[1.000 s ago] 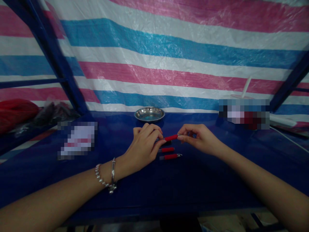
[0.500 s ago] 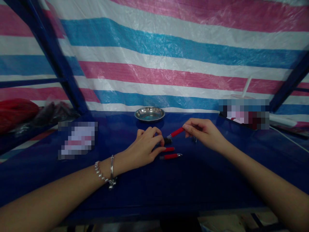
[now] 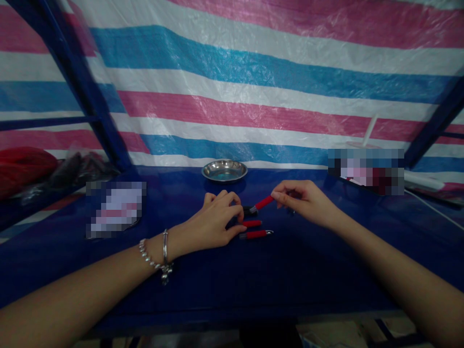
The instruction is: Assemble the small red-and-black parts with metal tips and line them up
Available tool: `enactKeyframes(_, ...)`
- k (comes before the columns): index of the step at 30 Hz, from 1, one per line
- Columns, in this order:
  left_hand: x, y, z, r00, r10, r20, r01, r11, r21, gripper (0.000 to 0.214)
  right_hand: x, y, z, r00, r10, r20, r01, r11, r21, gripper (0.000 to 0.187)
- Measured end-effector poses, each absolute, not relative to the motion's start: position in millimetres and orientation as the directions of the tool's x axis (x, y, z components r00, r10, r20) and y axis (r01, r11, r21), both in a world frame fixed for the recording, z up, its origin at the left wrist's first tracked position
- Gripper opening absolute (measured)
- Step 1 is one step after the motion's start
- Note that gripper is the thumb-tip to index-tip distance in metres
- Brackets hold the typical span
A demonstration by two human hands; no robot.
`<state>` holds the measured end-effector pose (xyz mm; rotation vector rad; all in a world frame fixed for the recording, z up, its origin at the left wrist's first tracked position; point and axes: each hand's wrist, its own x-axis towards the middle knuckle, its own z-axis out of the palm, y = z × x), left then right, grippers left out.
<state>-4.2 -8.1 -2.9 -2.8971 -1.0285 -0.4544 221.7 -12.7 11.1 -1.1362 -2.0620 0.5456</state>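
Note:
My right hand [image 3: 302, 200] pinches a red pen [image 3: 264, 202] between thumb and fingertips. The pen slants down to the left, and its greyish end is over a small black item [image 3: 250, 210] that I cannot make out fully. My left hand [image 3: 221, 220], palm down with bent fingers, has its thumb and forefinger apart beside these things. Partly behind its thumb lies a red pen part [image 3: 253, 223] on the blue table [image 3: 290, 280]. Just nearer to me rests another red pen piece [image 3: 256, 234] with a silver tip pointing right.
A shallow metal dish [image 3: 224, 171] stands at the back of the table. A blurred-out flat item [image 3: 118, 208] lies at the left, and another blurred item [image 3: 366, 171] sits back right near a white cable [image 3: 431, 205]. A striped sheet [image 3: 253, 77] hangs behind.
My right hand has moved slightly left, bringing the red pen's end closer to my left hand. My left hand has shifted a little left, its thumb drawing back from the lying red part.

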Motion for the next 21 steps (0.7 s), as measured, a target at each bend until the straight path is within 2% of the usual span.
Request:
enactKeyframes(5, -1, -9, -2, 0.707, 0.627, 0.328, 0.659, -0.752, 0.017, 0.011, 221, -14, 14, -0.403, 0.858, 0.319, 0.548, 0.506, -0.666, 0.023)
enactKeyframes(13, 0, -7, -2, 0.485, 0.668, 0.564, 0.800, -0.599, 0.022, 0.010, 218, -14, 10, -0.472, 0.840, 0.269, 0.573, 0.523, -0.630, 0.018)
enactKeyframes(21, 2, -11, -2, 0.488, 0.666, 0.564, 0.783, -0.620, 0.055, 0.009, 217, -9, 2, -0.512, 0.831, 0.219, 0.631, 0.536, -0.561, 0.016)
